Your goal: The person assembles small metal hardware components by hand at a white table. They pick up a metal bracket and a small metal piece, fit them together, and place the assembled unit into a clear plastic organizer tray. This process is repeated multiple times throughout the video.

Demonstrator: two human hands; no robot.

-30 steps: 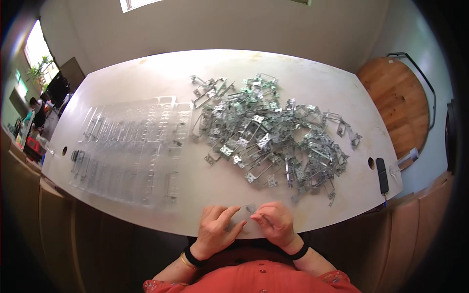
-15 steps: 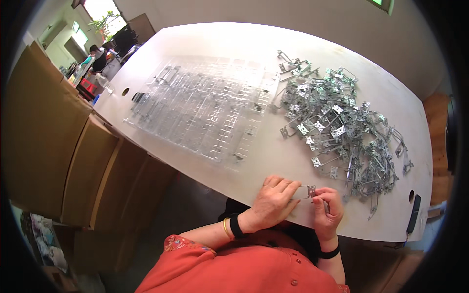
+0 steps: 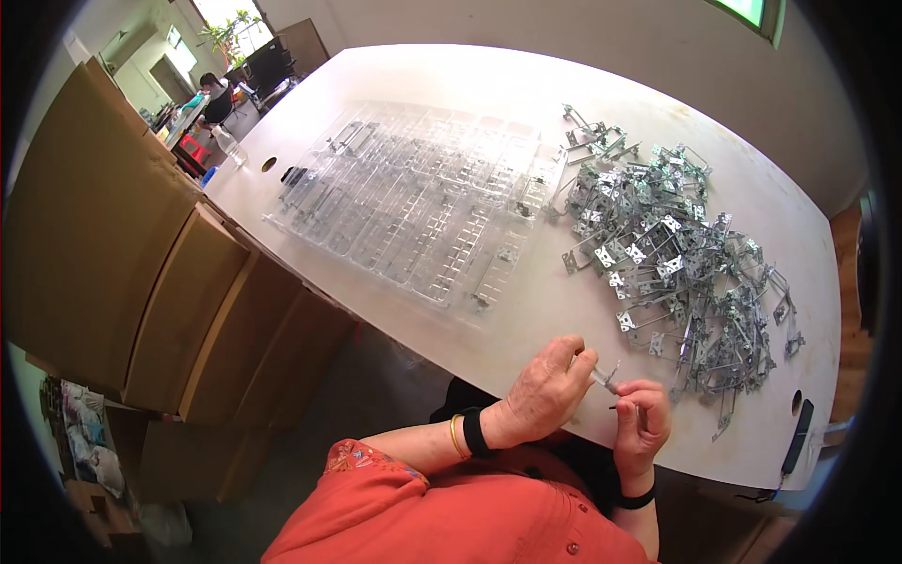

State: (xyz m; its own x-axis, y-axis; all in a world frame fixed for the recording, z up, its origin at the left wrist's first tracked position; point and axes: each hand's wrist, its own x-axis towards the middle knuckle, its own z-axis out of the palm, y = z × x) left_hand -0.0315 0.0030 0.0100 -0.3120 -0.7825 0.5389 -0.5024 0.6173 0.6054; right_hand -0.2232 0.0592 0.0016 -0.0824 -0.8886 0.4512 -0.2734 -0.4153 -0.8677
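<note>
Head view, with the two hands as the centre of the clock, shows at far left, about nine to ten o'clock, tall cardboard boxes [image 3: 85, 226] standing beside the white table [image 3: 564, 301]. At ten to eleven o'clock there are clear plastic trays [image 3: 413, 235] lying on it; some metal parts show in or under them, I cannot tell which. Then comes the left hand [image 3: 550, 390], its fingers curled and, as it seems, pinching one end of a small metal piece [image 3: 609, 378], which is just inside the near table edge, between the hands. The right hand [image 3: 644, 418] has thumb and fingertips pressed together on the other end. Because the edge is so near, a loose pinch could let the piece fall to the floor; if the hands press unevenly, its thin part could perhaps bend. At one o'clock is the heap of metal brackets [image 3: 695, 282], mixed closely together; pulling one could drag its neighbours, since their wires may hook. At three to four o'clock, a dark flat device [image 3: 799, 442] lies by the table's right edge, where a careless knock could push it off.
</note>
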